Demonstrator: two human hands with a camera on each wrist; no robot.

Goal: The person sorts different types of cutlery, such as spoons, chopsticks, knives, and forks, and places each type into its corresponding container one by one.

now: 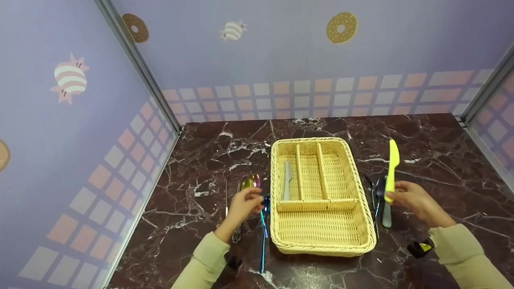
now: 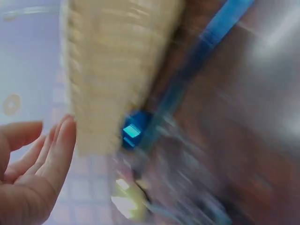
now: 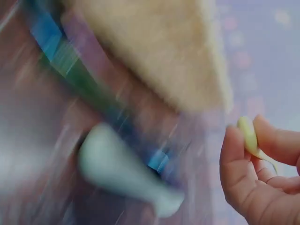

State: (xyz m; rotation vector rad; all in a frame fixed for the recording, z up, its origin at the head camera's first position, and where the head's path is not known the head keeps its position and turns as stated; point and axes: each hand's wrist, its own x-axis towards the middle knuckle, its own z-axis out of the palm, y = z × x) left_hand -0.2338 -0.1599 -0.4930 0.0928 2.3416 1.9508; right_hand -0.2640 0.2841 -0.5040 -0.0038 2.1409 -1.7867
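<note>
My right hand [image 1: 413, 200] pinches a yellow knife [image 1: 392, 168] by its handle end, blade pointing up, right of the wicker basket [image 1: 321, 251]. In the right wrist view, thumb and fingers meet on the yellow handle [image 3: 247, 133]. My left hand [image 1: 243, 206], fingers loosely bent and holding nothing, hovers left of the basket near shiny gold and purple spoons [image 1: 251, 182] and a blue spoon [image 1: 264, 237]. A pale knife [image 1: 287, 180] lies in the basket's left rear compartment.
Right of the basket, beneath the yellow knife, lie a dark blue fork [image 1: 378, 196] and a pale-handled utensil [image 1: 386, 216]. Several more utensils lie by the left hand. Patterned wall panels [image 1: 297, 60] enclose the dark marbled table [image 1: 217, 140] at the back and both sides.
</note>
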